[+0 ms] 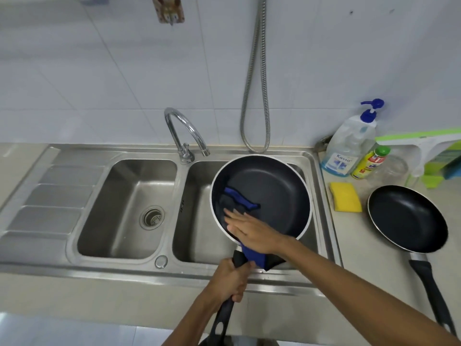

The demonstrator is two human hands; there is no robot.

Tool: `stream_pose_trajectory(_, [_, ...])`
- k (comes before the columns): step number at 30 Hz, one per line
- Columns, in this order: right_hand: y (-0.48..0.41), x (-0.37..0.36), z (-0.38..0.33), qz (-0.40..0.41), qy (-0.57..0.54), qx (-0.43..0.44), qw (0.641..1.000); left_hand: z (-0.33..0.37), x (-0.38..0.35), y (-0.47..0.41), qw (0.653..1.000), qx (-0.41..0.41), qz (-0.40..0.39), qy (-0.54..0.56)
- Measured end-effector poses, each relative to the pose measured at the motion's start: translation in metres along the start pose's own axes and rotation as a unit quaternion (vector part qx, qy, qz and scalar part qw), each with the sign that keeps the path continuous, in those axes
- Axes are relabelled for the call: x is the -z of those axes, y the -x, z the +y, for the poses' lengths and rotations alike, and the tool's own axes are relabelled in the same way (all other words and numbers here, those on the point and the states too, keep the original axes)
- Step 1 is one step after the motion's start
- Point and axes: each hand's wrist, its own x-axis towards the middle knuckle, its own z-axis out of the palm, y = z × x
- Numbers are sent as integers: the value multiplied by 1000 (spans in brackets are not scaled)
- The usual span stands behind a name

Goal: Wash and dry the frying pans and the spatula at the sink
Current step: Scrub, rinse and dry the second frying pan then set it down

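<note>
A large dark frying pan (272,191) with a pale rim is held tilted over the right sink basin (197,221). My left hand (229,279) grips its black handle near the front edge of the sink. My right hand (252,229) lies flat with straight fingers on a blue and dark cloth (239,199), pressing it against the pan's inside at the lower left. The cloth's tail hangs over the pan's rim near the handle. A second, smaller black frying pan (406,218) lies on the counter at the right, handle pointing toward me. No spatula is in sight.
The left basin (129,196) has a drain strainer, and a ribbed drainboard (55,196) lies left of it. A curved tap (184,136) stands behind the basins. A yellow sponge (345,197), soap pump bottle (349,146), yellow detergent bottle (370,162) and green rack (439,156) sit at the right.
</note>
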Motion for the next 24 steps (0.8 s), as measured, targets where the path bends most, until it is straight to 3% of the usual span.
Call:
stream_pose_trajectory(5, [-75, 17, 22, 126, 131, -80, 980, 7, 10, 5, 999, -33, -9, 9])
stream_pose_trajectory(9, [-70, 46, 83, 176, 176, -175, 952, 7, 21, 5, 999, -34, 10, 31])
stream_pose_trajectory(11, [-44, 38, 93, 165, 156, -204, 952, 9, 27, 3, 999, -36, 17, 33])
stream_pose_trajectory(15, [1, 1, 52, 151, 0, -295, 943, 7, 25, 1, 999, -27, 11, 24])
stream_pose_trajectory(17, [14, -9, 11, 137, -52, -280, 949, 9, 22, 0, 999, -26, 14, 20])
stream_pose_trajectory(20, [7, -8, -41, 148, -126, -188, 963, 16, 26, 0, 999, -38, 7, -32])
stream_pose_trajectory(24, [-49, 15, -55, 186, -207, -128, 952, 21, 16, 7, 1000, -11, -16, -16])
